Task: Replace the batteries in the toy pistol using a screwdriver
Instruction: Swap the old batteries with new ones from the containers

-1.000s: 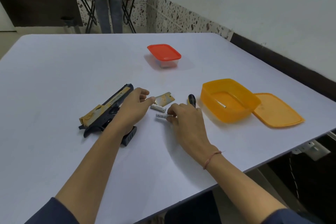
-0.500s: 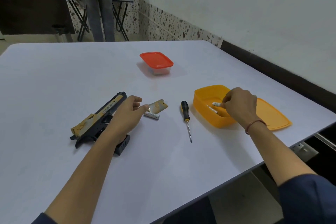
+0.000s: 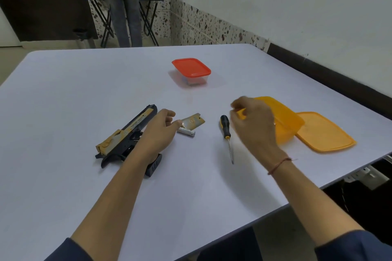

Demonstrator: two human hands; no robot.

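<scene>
L hand [image 3: 158, 133] loosely curled on toy pistol [image 3: 125, 135]; R hand [image 3: 252, 125] pinched, contents unclear, w/ open table [image 3: 84, 91] beyond.

Navy sleeves [image 3: 358, 246], red wrist thread [image 3: 279, 165]

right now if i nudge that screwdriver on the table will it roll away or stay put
The screwdriver would probably roll: it lies flat on the smooth table, and its handle and thin shaft look round. It likely curves rather than rolling straight, since the handle is thicker. It looks stiff and light.
</scene>
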